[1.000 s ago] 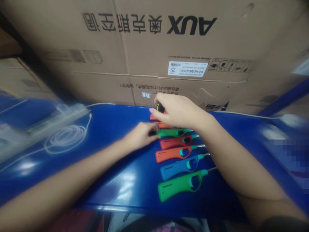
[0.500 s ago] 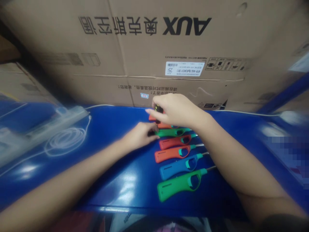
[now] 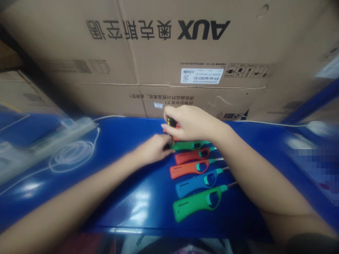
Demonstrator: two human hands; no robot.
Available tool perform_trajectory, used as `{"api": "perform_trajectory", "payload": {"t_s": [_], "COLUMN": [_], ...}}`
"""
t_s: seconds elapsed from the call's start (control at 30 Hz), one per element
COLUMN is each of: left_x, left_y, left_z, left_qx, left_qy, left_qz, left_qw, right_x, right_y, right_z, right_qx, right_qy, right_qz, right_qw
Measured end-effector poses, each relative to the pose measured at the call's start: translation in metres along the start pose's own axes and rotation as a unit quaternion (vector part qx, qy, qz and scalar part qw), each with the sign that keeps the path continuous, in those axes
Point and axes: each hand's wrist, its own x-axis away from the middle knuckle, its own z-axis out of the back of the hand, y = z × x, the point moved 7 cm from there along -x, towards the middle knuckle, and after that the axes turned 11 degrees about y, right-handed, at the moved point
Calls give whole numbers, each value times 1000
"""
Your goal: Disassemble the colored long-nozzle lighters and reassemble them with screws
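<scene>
In my right hand (image 3: 186, 121), closed fingers grip an upright screwdriver (image 3: 171, 122) with a black-and-yellow handle; its lower end is down by my left fingers. My left hand (image 3: 157, 148) pinches the handle end of a green gas lighter (image 3: 185, 145) lying on the blue surface. Nearer to me lie a red lighter (image 3: 186, 156), an orange lighter (image 3: 184, 170), a blue lighter (image 3: 192, 185) and another green lighter (image 3: 189, 207), all with handles to the left. Beyond the held one, orange lighters are partly hidden behind my right hand.
A large cardboard box (image 3: 148, 70) with upside-down print stands along the back of the blue tabletop (image 3: 127, 208). On the left are a white power strip (image 3: 60, 135) and a coiled white cable (image 3: 72, 155). A white cable with a blurred white object (image 3: 319, 128) lies at right.
My right hand and the screwdriver have shifted slightly left and tilted a little. My left hand stays at the green lighter, and the row of lighters is unchanged.
</scene>
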Motion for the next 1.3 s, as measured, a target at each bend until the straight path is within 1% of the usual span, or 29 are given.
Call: {"api": "perform_trajectory", "payload": {"t_s": [0.07, 0.2, 0.33, 0.47, 0.6, 0.67, 0.73, 1.07, 1.2, 1.3], "left_x": [-1, -3, -4, -3, -4, -4, -3, -3, -3, -3], "left_y": [0, 0, 0, -1, -3, -3, -2, -3, -4, -2], "left_z": [1, 4, 3, 2, 1, 2, 2, 1, 1, 3], "left_qx": [1, 6, 10, 11, 7, 10, 14, 18, 25, 24], "left_qy": [2, 7, 2, 0, 5, 7, 7, 4, 9, 12], "left_qz": [0, 3, 7, 7, 10, 10, 10, 6, 9, 11], "left_qw": [1000, 1000, 1000, 1000, 1000, 1000, 1000, 1000, 1000, 1000], "right_x": [0, -1, -1, -2, -2, -2, -2, 1, 3, 3], "right_y": [-2, -2, -5, -3, -3, -1, 0, 0, 2, 1], "right_z": [1, 2, 3, 4, 7, 7, 6, 7, 8, 9], "right_qx": [-6, 16, 11, 38, 33, 48, 56, 1, 38, 21], "right_qy": [1, 1, 14, 19, 32, 29, 22, 9, -3, -5], "right_qz": [11, 3, 25, 18, 13, 0, 1, 25, 12, 11], "right_qw": [1000, 1000, 1000, 999, 999, 998, 998, 1000, 999, 1000]}}
